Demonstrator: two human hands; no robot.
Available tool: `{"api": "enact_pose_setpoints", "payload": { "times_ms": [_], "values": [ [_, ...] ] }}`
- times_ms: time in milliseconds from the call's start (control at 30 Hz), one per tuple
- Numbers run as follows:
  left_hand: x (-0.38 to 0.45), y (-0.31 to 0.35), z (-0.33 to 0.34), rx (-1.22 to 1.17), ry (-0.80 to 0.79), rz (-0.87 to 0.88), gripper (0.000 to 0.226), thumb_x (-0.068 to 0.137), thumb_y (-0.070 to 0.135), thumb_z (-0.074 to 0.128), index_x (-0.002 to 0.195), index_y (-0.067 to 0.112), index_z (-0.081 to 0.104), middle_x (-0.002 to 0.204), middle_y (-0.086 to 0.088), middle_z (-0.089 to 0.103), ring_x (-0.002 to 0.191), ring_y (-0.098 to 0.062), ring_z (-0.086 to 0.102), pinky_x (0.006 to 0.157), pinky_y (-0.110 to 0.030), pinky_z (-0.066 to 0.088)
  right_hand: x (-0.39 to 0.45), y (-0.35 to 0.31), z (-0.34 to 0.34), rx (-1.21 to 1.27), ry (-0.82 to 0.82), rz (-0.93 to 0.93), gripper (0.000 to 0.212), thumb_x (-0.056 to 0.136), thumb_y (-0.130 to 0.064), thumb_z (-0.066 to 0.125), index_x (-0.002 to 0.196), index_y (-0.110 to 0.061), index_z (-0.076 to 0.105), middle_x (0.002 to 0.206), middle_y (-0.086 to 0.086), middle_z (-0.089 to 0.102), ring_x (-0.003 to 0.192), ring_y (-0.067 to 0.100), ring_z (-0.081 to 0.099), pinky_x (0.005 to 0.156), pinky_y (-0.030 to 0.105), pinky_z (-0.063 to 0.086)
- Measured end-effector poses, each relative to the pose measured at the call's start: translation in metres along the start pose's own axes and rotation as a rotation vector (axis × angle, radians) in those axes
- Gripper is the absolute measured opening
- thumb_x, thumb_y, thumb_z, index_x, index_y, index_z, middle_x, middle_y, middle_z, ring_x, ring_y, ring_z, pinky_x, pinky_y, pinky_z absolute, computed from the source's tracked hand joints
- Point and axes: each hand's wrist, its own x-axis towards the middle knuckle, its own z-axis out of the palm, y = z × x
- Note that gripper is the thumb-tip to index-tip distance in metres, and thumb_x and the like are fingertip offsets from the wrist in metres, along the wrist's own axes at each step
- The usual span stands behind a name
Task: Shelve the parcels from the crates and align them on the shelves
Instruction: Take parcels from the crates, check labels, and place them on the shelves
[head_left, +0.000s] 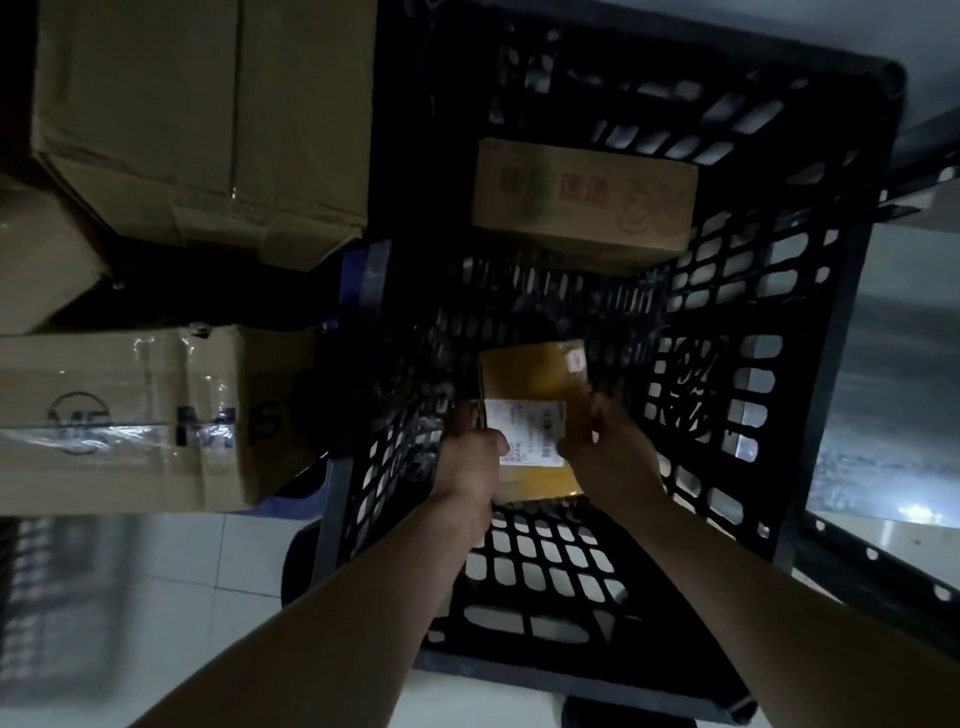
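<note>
Inside the black crate (810, 291), the person holds a small yellow-brown parcel (535, 379) between both hands: the left hand (472, 462) grips its 9 o'clock edge, thumb curled over the white label (527, 431), and the right hand (608, 457) clasps its 3 o'clock edge with fingers bent round it. The parcel sits low in the crate, near the middle of the view; whether it is lifted clear of the crate floor cannot be told. A second, printed box (582, 200) lies in the crate at 12 o'clock, well apart from the hands, so by the look of it at least two parcels are not yet shelved. Big cartons (208, 119) stand outside at 10 o'clock. No shelf holding parcels shows, so how many are already shelved and aligned cannot be judged.
</note>
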Motion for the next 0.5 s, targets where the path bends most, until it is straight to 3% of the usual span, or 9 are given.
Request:
{"api": "enact_pose_setpoints", "payload": {
  "times_ms": [100, 200, 367, 500],
  "values": [
    [0.000, 0.004, -0.005, 0.045, -0.023, -0.042, 0.020, 0.090, 0.002, 0.051, 0.082, 0.014, 0.064, 0.119, -0.018, 0.066, 0.108, -0.033, 0.060, 0.097, -0.042, 0.048, -0.001, -0.004, 0.005, 0.193, -0.071, 0.033, 0.061, 0.083, -0.017, 0.074, 0.138, -0.026, 0.050, 0.123, -0.004, 0.061, 0.114, 0.026, 0.060, 0.088, 0.037, 0.049],
    [-0.004, 0.007, -0.006, 0.128, -0.092, 0.004, 0.025, 0.087, 0.002, 0.050, 0.103, 0.017, 0.062, 0.115, -0.014, 0.067, 0.110, -0.036, 0.061, 0.095, -0.046, 0.050, 0.000, -0.008, 0.010, 0.375, -0.135, 0.080, 0.055, 0.082, -0.010, 0.073, 0.131, -0.026, 0.055, 0.120, 0.000, 0.067, 0.111, 0.026, 0.064, 0.095, 0.046, 0.054],
    [-0.040, 0.019, -0.014, 0.138, -0.105, 0.119, 0.044, 0.081, 0.002, 0.055, 0.121, 0.021, 0.052, 0.106, -0.009, 0.068, 0.101, -0.031, 0.063, 0.087, -0.042, 0.052, -0.029, -0.022, -0.004, 0.469, -0.076, 0.087, 0.059, 0.063, -0.033, 0.067, 0.121, -0.032, 0.057, 0.103, -0.007, 0.071, 0.097, 0.022, 0.070, 0.089, 0.050, 0.057],
    [-0.095, 0.039, -0.025, 0.063, -0.149, 0.161, 0.063, 0.068, 0.011, 0.063, 0.129, 0.020, 0.049, 0.105, -0.007, 0.069, 0.101, -0.029, 0.064, 0.094, -0.049, 0.052, -0.076, -0.046, -0.036, 0.496, -0.006, 0.051, 0.047, 0.079, -0.024, 0.069, 0.122, -0.030, 0.051, 0.103, -0.006, 0.070, 0.094, 0.021, 0.069, 0.084, 0.047, 0.059]
  ]
}}
